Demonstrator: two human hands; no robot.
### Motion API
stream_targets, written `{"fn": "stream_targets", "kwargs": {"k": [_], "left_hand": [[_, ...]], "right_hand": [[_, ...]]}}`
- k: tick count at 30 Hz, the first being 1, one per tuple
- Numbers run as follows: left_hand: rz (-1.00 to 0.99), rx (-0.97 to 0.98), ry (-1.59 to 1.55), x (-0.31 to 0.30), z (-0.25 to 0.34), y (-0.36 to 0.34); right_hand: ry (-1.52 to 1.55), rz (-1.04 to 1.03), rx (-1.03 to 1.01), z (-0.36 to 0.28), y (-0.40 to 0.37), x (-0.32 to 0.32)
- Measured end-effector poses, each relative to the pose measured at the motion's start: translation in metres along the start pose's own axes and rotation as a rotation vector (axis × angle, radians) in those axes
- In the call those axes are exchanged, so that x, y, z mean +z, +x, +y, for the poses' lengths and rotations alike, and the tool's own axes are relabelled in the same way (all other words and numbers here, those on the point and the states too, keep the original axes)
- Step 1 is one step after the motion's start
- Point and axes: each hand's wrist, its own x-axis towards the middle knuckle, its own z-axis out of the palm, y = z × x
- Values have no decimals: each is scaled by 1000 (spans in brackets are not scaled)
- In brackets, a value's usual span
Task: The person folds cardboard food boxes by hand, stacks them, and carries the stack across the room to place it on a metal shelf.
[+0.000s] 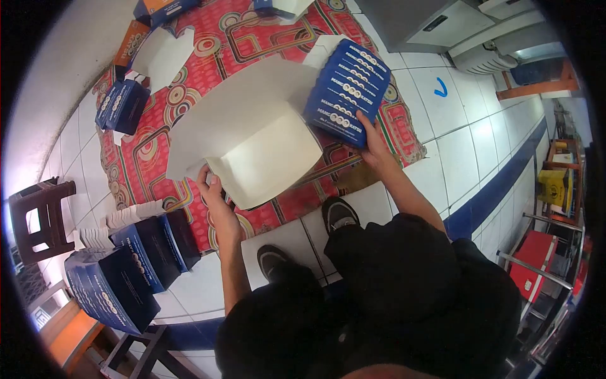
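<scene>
A nested stack of blue printed cardboard food boxes (346, 88) lies across the red patterned mat, its overlapping printed ends at the right. The top box's white inside (268, 151) faces up, with a wide flap spread out behind. My left hand (211, 187) grips the near left edge of the white box, thumb on top. At the right, my right hand (375, 146) is closed around the near corner of the blue printed ends; some of its fingers are hidden underneath.
More nested blue boxes (110, 287) stand on the tiles at left. Other boxes (123, 105) lie at the far left of the red mat (243, 44). A dark stool (41, 218) stands at left, and a red case (533, 265) sits on a metal frame at right.
</scene>
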Motion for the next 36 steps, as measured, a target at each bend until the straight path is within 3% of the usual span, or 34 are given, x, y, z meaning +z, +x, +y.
{"fn": "stream_targets", "kwargs": {"k": [8, 14, 19, 24, 26, 28, 29, 31, 36], "left_hand": [[17, -14, 42, 1, 3, -1], [15, 11, 64, 2, 4, -2], [19, 10, 47, 2, 4, -1], [3, 49, 24, 1, 1, 0], [3, 59, 49, 0, 2, -2], [-5, 5, 49, 5, 14, -7], [7, -19, 74, 7, 19, -7], [-9, 41, 56, 6, 13, -6], [-47, 102, 69, -4, -2, -1]], "right_hand": [[156, -200, -30, 11, 10, -40], [219, -299, -290, 6, 16, -54], [225, -301, -254, -9, 22, -70], [263, -313, -356, -30, 16, -98], [279, -519, -352, -49, 15, -129], [245, -647, -518, -66, 23, -163], [5, -480, -614, -76, -6, -142], [127, -391, -496, -102, -32, -122], [156, -505, -421, -82, -44, -50]]}}
